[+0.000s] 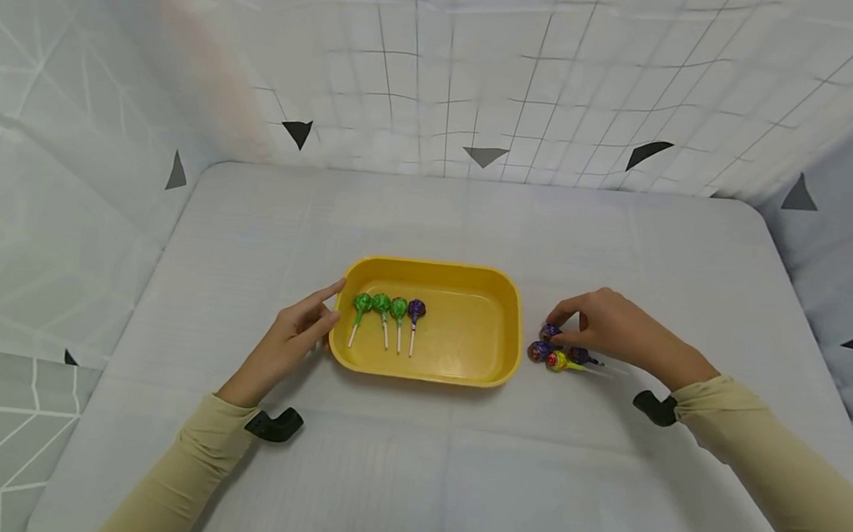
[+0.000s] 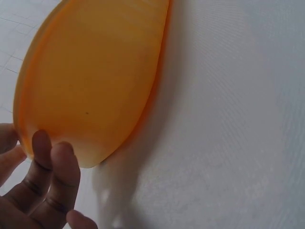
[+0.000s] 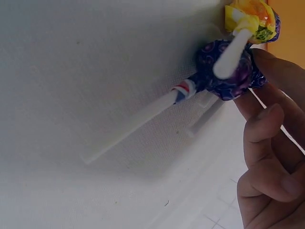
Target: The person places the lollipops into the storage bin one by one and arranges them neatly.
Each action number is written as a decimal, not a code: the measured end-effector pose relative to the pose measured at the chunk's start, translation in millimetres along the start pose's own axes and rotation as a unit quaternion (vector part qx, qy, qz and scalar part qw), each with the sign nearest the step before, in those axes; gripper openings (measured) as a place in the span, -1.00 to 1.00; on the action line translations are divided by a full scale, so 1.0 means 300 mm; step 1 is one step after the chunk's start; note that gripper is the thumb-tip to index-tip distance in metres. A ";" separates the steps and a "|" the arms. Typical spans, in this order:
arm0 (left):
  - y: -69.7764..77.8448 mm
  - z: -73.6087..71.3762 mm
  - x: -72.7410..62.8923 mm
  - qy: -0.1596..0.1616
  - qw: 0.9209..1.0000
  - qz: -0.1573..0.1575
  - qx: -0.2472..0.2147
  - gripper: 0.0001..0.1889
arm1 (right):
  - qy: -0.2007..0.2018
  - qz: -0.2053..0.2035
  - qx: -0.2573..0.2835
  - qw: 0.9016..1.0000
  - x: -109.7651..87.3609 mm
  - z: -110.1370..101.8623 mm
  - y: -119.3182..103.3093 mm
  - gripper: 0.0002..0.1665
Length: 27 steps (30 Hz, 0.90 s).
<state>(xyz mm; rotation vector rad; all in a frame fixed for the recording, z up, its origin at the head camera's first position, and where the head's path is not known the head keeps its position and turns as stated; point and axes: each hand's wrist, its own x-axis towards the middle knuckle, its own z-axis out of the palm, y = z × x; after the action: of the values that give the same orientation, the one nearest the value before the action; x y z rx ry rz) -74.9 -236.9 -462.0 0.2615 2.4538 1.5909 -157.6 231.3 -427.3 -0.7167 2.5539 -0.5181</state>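
Note:
In the head view, a yellow tray (image 1: 463, 369) lies on the table. Inside its left part, three green-wrapped lollipops (image 1: 382, 303) and a purple-wrapped lollipop (image 1: 416, 308) lie in a row, sticks toward the person. My left hand (image 1: 289, 334) touches the tray's left end with extended fingers; in the left wrist view its fingertips (image 2: 64, 150) lie against the orange-looking wall. Right of the tray, my right hand (image 1: 612, 335) pinches a purple lollipop (image 1: 550, 332) by its wrapped head, between thumb and finger. Beside it lie a yellow-and-red lollipop (image 1: 557, 361) and two other purple ones (image 1: 539, 351).
A white cloth covers the table (image 1: 448, 468). Behind it hangs a white backdrop (image 1: 441, 75) with grid lines and dark triangles. Black devices (image 1: 274, 425) sit at both wrists, next to the beige sleeves (image 1: 185, 464).

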 end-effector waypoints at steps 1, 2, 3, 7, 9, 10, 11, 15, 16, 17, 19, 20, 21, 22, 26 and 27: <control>0.000 0.000 0.000 0.001 1.000 0.000 0.001 -0.46 | 0.000 -0.001 -0.001 1.000 0.000 0.001 0.001 -0.77; 0.000 0.000 0.000 0.001 1.000 0.001 0.001 -0.46 | 0.000 0.000 -0.002 1.000 0.000 0.001 0.001 -0.77; -0.001 0.000 0.000 0.001 1.000 0.001 0.001 -0.46 | 0.001 -0.001 -0.003 1.000 0.000 0.002 0.002 -0.77; -0.003 0.001 -0.001 -0.001 1.000 0.000 0.000 -0.46 | 0.003 -0.004 -0.003 1.000 -0.001 0.002 0.003 -0.78; -0.003 0.001 -0.001 -0.001 1.000 -0.001 -0.002 -0.46 | 0.004 -0.005 0.000 1.000 -0.001 0.002 0.002 -0.78; -0.003 0.001 -0.001 -0.002 1.000 -0.001 -0.003 -0.46 | 0.005 -0.004 0.000 1.000 -0.001 0.001 0.001 -0.78; -0.003 0.001 -0.001 -0.001 1.000 -0.001 -0.003 -0.46 | 0.005 -0.002 0.001 1.000 -0.001 0.001 0.000 -0.77; -0.001 0.002 -0.002 -0.001 1.000 0.000 -0.003 -0.46 | 0.011 0.009 0.001 1.000 0.003 -0.001 -0.001 -0.70; -0.001 0.002 -0.002 -0.001 1.000 0.000 -0.002 -0.46 | 0.013 0.011 0.000 1.000 0.004 -0.001 -0.001 -0.69; -0.001 0.002 -0.002 -0.001 1.000 0.000 -0.002 -0.46 | 0.016 0.012 -0.002 1.000 0.005 -0.002 -0.001 -0.67; 0.000 0.002 -0.002 -0.001 1.000 0.000 -0.002 -0.46 | 0.020 0.011 -0.007 1.000 0.009 -0.002 0.002 -0.67; 0.000 0.001 -0.002 -0.001 1.000 0.000 -0.003 -0.46 | 0.022 0.011 -0.007 1.000 0.011 -0.002 0.004 -0.67; 0.000 0.001 -0.002 -0.001 1.000 -0.001 -0.004 -0.46 | 0.025 0.009 -0.008 1.000 0.012 -0.001 0.007 -0.68; 0.000 0.001 -0.002 -0.002 1.000 -0.001 -0.004 -0.46 | 0.025 0.009 -0.008 1.000 0.014 -0.001 0.009 -0.69; -0.001 0.001 -0.002 -0.003 1.000 -0.001 -0.007 -0.46 | 0.027 0.014 -0.001 1.000 0.018 0.000 0.014 -0.71; -0.002 0.001 -0.002 -0.003 1.000 -0.001 -0.007 -0.46 | 0.028 0.017 0.000 0.999 0.018 -0.001 0.014 -0.72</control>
<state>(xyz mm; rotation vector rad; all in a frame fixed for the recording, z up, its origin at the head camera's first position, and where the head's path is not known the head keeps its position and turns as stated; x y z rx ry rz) -74.3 -237.0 -462.6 0.2620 2.4375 1.6038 -163.5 231.7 -430.8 -0.6676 2.6130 -0.5329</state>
